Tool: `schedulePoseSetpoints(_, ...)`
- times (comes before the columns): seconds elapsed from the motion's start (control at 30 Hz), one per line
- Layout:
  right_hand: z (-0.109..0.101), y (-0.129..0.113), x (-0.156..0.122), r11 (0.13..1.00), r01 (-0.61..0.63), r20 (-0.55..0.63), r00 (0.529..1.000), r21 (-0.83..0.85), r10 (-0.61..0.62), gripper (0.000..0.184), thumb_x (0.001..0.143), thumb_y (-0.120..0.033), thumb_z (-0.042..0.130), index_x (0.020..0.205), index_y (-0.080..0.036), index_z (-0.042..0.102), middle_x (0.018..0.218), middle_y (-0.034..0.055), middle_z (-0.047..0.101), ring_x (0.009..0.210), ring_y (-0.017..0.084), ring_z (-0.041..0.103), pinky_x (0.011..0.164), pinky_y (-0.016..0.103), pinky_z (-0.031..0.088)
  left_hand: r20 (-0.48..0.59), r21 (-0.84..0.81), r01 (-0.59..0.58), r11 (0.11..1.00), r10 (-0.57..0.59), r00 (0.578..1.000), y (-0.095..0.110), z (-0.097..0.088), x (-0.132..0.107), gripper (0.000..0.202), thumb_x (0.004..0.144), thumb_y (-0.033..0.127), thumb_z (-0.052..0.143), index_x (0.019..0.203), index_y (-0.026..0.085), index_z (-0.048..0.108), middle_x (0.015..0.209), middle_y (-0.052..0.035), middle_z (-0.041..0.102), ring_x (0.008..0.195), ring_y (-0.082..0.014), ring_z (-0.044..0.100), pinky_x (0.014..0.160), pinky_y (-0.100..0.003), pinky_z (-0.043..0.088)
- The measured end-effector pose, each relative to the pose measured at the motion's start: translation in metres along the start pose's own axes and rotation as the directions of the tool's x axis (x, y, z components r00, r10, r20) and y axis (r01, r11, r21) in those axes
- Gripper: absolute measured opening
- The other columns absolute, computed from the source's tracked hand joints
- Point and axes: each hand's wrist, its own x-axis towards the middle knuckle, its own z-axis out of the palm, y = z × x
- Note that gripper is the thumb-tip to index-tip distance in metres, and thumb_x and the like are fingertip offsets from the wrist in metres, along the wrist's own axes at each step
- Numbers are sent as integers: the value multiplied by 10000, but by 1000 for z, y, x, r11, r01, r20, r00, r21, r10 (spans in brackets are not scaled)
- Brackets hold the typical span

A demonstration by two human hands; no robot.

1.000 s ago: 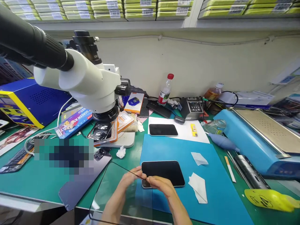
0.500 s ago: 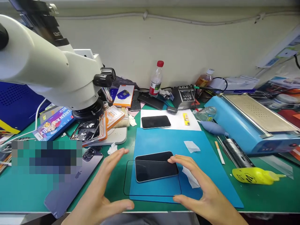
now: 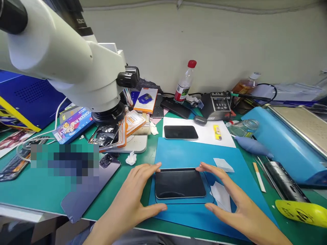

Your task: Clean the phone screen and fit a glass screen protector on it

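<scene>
A clear screen protector with a thin black border (image 3: 209, 190) is over a phone (image 3: 180, 183) that lies screen up on a blue mat (image 3: 184, 149). The protector's right side reaches past the phone's edge. My left hand (image 3: 138, 194) has a fingertip by the protector's upper left corner and the thumb at its lower edge. On the other side, my right hand (image 3: 235, 197) spans the same sheet between fingers and thumb at its long edges. Whether the glass touches the phone cannot be told. Crumpled white wipes (image 3: 221, 197) lie beside my right fingers.
A microscope (image 3: 84, 68) overhangs the left. A purple phone (image 3: 89, 187) lies near my left hand. Another phone (image 3: 181, 132) and a yellow lighter (image 3: 217, 132) rest on white paper. To the right are a yellow squeeze bottle (image 3: 301, 211), a black cylindrical tool (image 3: 284, 180) and a blue machine (image 3: 281, 146).
My left hand has closed in to the protector's left edges. The protector has shifted right relative to the phone, and the phone now lies straighter. The camera view has turned left.
</scene>
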Motion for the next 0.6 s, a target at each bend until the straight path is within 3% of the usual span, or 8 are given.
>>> schedulePoseSetpoints(0.23, 0, 17, 9, 999, 7, 39, 999, -36, -5, 832, 906, -628, 783, 1651, -427, 472, 1686, 30, 537, 1596, 363, 457, 1287, 570, 394, 13, 41, 11, 999, -12, 1000, 2, 0, 6, 1058, 900, 299, 924, 1688, 514, 252, 1568, 4, 634, 1422, -325, 599, 1178, -516, 514)
schedulePoseSetpoints(0.6, 5, 17, 12, 994, 46, -17, 999, -104, -48, 778, 904, -619, 787, 1616, -453, 523, 1618, 9, 613, 1486, 355, 597, 1235, 546, 470, 61, 91, 17, 996, -22, 998, -2, 3, 4, 1052, 928, 296, 896, 1677, 542, 200, 1640, 34, 576, 1461, -307, 555, 1189, -487, 471)
